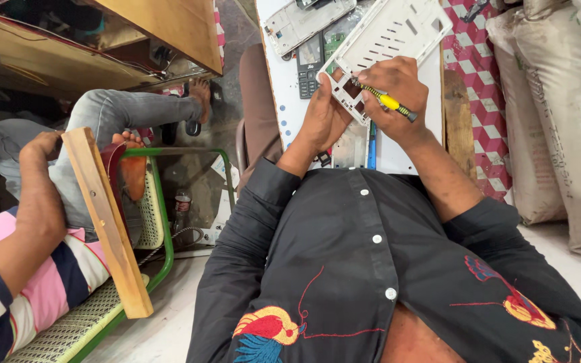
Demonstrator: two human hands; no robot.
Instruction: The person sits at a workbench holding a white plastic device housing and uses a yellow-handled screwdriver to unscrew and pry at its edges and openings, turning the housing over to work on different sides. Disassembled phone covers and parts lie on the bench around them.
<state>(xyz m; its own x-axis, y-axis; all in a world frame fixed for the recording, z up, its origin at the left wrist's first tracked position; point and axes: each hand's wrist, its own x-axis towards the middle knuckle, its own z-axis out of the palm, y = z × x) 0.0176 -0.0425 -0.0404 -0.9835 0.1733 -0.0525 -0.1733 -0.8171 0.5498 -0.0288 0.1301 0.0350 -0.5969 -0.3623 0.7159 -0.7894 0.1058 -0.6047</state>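
A white plastic device frame point(398, 30) with several cut-outs lies tilted over the white table point(405, 151). My left hand point(324, 114) grips its near corner from below. My right hand point(391, 87) holds a small yellow-handled screwdriver point(386, 101), its tip pointing at the frame's near corner beside my left fingers. Under the frame lie a dark keypad phone point(309, 64) and a green circuit board point(336, 39). A second white phone shell point(304, 20) sits at the table's far left.
Beige sacks point(559, 101) are stacked at right on a red-and-white checked cloth point(479, 74). Another person in a striped shirt point(8, 269) sits at left on a green-framed chair point(163, 228). A wooden counter point(169, 27) stands top left.
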